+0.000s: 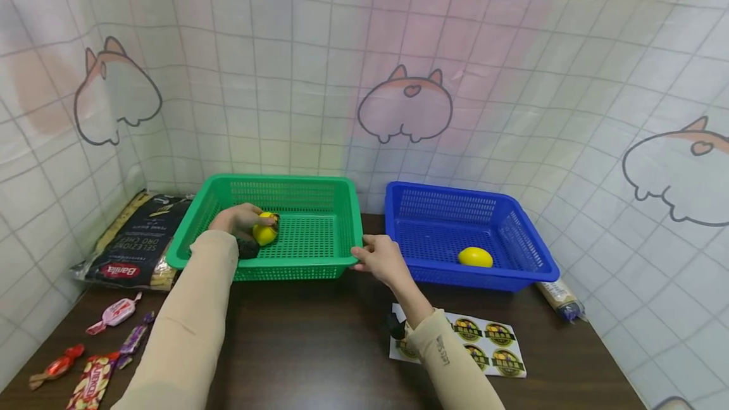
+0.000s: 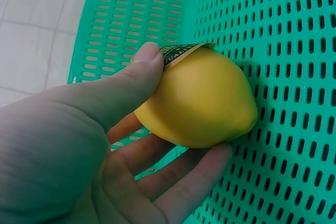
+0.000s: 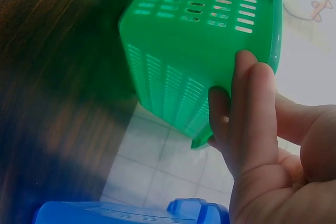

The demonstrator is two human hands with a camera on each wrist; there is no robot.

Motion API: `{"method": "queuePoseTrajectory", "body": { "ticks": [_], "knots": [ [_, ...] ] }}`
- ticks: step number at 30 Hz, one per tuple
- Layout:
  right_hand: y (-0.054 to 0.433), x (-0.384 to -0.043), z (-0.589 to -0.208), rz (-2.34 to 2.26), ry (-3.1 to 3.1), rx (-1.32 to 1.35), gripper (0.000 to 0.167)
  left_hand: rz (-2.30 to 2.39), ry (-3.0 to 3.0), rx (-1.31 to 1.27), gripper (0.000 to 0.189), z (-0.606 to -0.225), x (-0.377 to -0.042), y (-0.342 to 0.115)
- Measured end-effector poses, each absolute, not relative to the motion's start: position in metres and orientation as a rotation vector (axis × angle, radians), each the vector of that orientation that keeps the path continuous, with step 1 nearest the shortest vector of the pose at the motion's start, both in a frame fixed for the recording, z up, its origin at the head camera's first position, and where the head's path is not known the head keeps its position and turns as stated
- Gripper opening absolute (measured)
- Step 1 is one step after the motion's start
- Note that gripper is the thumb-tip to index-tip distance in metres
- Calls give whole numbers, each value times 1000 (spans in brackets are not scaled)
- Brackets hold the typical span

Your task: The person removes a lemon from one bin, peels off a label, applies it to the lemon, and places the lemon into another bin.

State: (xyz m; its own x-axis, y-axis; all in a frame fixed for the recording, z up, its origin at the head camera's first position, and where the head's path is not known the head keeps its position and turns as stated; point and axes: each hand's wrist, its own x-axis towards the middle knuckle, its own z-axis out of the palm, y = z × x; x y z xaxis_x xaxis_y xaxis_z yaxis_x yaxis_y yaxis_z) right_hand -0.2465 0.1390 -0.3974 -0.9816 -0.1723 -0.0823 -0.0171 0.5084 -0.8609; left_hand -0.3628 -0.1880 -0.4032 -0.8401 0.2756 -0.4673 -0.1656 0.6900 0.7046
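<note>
My left hand (image 1: pixel 236 219) reaches into the green basket (image 1: pixel 296 262) and grips a lemon (image 2: pixel 210 98) between thumb and fingers. A dark label (image 2: pixel 181 53) sits on the lemon under the thumb, one edge lifting off the peel. The lemon is low over the basket's slotted floor. At the basket's right front corner, my right hand (image 1: pixel 383 259) pinches the rim, thumb on the inner side and fingers along the outer wall (image 3: pixel 178 51). A second lemon (image 1: pixel 475 257) lies in the blue basket (image 1: pixel 473 276) to the right.
A sheet of round stickers (image 1: pixel 507 350) lies partly under my right forearm. Wrapped candies (image 1: pixel 116 314) are scattered at the left front. A black Barilla pasta bag (image 1: pixel 145 239) lies left of the green basket, and a small packet (image 1: pixel 560 299) beside the blue one.
</note>
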Motion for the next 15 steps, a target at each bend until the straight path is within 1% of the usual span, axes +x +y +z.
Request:
{"method": "queuePoseTrajectory", "body": {
  "ticks": [15],
  "knots": [
    [137,-248,-397,-1480,2593,-141,52,981,2403,49,67,-397,-362,-190]
  ]
}}
